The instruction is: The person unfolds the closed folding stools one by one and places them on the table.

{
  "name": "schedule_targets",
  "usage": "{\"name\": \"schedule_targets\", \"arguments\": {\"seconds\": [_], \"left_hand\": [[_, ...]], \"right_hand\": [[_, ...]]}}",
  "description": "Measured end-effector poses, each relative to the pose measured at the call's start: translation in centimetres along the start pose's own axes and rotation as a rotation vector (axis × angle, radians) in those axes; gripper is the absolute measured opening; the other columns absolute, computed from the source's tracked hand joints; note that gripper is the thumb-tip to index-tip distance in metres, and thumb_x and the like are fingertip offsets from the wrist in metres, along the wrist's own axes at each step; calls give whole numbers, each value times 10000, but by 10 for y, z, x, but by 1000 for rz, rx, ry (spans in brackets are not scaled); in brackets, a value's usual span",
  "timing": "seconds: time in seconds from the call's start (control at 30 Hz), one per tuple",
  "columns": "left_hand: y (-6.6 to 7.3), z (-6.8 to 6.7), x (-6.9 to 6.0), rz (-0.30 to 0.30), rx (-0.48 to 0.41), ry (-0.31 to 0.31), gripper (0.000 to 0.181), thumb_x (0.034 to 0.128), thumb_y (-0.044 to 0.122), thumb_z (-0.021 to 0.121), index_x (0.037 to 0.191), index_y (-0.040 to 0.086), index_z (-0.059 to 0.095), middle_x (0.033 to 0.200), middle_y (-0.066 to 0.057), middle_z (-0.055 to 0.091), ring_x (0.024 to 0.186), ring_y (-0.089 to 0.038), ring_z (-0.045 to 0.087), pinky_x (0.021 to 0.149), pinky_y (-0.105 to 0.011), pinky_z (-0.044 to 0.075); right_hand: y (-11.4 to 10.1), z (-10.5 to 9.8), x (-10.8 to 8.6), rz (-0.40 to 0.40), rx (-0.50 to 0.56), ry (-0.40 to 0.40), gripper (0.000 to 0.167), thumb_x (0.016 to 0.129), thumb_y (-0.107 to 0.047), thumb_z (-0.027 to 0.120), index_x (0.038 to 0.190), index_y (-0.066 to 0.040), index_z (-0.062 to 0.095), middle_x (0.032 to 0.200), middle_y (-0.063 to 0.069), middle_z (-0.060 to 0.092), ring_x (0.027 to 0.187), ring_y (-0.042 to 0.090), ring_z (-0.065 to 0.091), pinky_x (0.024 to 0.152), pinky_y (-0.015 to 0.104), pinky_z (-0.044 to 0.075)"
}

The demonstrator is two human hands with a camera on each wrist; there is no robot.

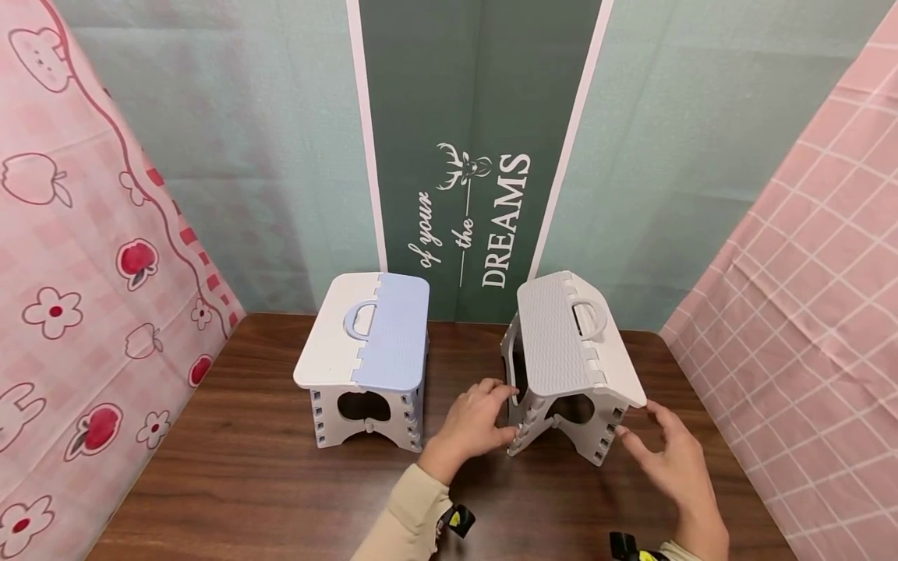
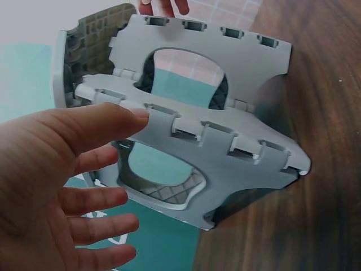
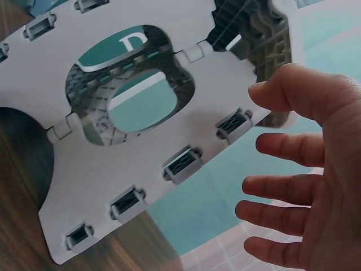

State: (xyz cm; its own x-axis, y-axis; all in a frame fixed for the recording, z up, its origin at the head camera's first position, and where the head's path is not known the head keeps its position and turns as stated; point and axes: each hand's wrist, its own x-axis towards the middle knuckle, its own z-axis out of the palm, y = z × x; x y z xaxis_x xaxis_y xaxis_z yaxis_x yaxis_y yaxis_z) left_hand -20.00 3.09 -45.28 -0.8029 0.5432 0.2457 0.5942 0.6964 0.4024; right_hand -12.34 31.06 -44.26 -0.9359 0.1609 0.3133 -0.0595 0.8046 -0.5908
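Note:
A grey-and-white folding step stool (image 1: 554,335) stands at the right on the table, its top bent at the hinge and its end panel partly folded. My left hand (image 1: 477,421) is at its left side; in the left wrist view the thumb (image 2: 127,118) lies against the hinged leg edge, with the other fingers loosely extended. Across the stool, my right hand (image 1: 669,456) is by the right leg panel (image 3: 197,135), its thumb near the panel edge and its fingers spread. Whether the right fingertips touch the stool, I cannot tell.
A blue-and-white folding step stool (image 1: 396,335) stands unfolded to the left, its top flat. Both stools are on a dark wooden table (image 1: 231,467). A green printed cloth (image 1: 484,101) hangs behind, with pink patterned cloths at the left and right sides.

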Motion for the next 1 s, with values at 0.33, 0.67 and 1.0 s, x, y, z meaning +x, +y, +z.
{"name": "schedule_targets", "arguments": {"seconds": [0.33, 0.67, 1.0], "left_hand": [[5, -16, 2, 33, 42, 59, 531, 766, 355, 738, 1231, 157, 577, 1240, -89, 514, 1061, -243, 528, 818, -377, 451], [15, -30, 6, 81, 40, 134, 541, 787, 350, 718, 1256, 138, 552, 1246, -72, 512, 1045, -222, 533, 795, -349, 454], [24, -33, 11, 125, 26, 203, 465, 809, 377, 687, 1204, 149, 597, 1251, -70, 516, 1074, -212, 523, 818, -341, 446]], "right_hand": [[-9, -8, 5, -34, -27, 34, 570, 812, -234, 701, 1254, 50, 478, 1174, 306, 486, 1054, 453, 456, 794, 605, 345], [-16, -14, 12, -127, 19, 125, 534, 784, -161, 724, 1247, 15, 523, 1225, 278, 496, 1066, 456, 464, 810, 585, 339], [-28, -13, 22, -222, 50, 165, 572, 726, -122, 771, 1250, -47, 554, 1252, 193, 519, 1114, 390, 461, 925, 416, 342]]}}
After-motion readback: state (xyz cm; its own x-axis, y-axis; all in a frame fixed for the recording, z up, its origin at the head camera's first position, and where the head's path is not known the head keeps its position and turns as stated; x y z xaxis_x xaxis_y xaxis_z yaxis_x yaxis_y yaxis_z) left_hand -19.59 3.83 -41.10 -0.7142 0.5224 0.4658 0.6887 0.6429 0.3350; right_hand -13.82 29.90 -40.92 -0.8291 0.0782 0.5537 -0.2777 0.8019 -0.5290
